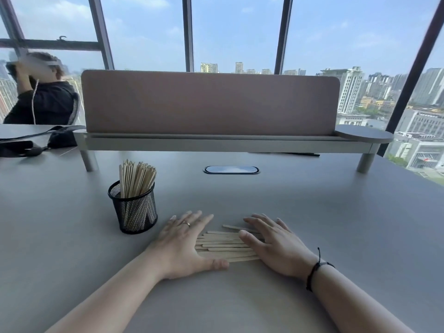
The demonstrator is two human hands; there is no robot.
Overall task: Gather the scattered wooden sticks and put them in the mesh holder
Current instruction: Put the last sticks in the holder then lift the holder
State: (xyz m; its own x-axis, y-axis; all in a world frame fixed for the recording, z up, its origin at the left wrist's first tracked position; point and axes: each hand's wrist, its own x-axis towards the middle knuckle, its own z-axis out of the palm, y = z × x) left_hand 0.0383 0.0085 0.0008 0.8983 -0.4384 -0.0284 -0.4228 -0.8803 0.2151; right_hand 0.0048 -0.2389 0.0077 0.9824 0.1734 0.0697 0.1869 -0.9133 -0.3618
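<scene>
Two hands are lying flat on the grey worktop (312, 212), fingers straight and spread: the left hand (185, 243) and right hand (271, 243) are pressing in on either end of a loose pile of wooden sticks (223, 243). Roughly a dozen sticks are lying there, long axes running left to right. One mesh holder (133, 209) is standing upright just left of the left hand, holding many more sticks on end.

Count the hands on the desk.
2: left hand flat on the sticks' left end, right hand on their right end. None seem hidden.
</scene>
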